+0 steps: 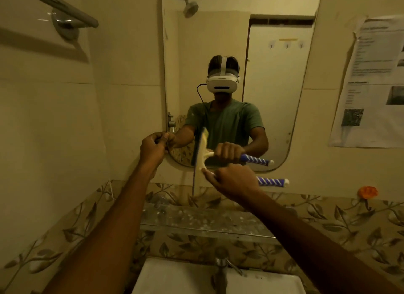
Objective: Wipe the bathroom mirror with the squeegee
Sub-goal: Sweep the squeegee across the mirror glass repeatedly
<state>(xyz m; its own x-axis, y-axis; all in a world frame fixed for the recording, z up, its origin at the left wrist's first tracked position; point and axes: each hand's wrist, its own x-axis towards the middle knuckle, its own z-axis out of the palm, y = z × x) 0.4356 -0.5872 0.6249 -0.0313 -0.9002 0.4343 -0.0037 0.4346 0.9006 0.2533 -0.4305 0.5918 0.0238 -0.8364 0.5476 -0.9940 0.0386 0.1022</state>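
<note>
A white ceramic basin (175, 280) with a chrome tap (220, 269) sits lowest in the view, directly under two bare forearms that reach forward and up. Beyond it a clear glass shelf (203, 221), speckled with dried spots, runs along a band of leaf-patterned tiles (328, 219). The right hand (235, 181) is clenched around the handle of a squeegee (271, 181) with a cream plastic head and a blue-and-white striped grip; the handle's long axis lies almost level, its striped end pointing right, while the blade stands nearly upright at the left end, pressed to the lower edge of the tall, round-cornered bathroom mirror (284, 85). The left hand (153, 147) is curled shut at the mirror's lower left edge; what it pinches, if anything, cannot be told. The hands are well apart. The mirror reflects the person in a green T-shirt and white headset, a shower head and a white door. The walls are plain cream tile under dim yellowish light, with a chrome towel bar (61, 7) at upper left, a printed paper sheet (371, 83) taped up at right, and a small orange hook (368, 193) on the tile band.
</note>
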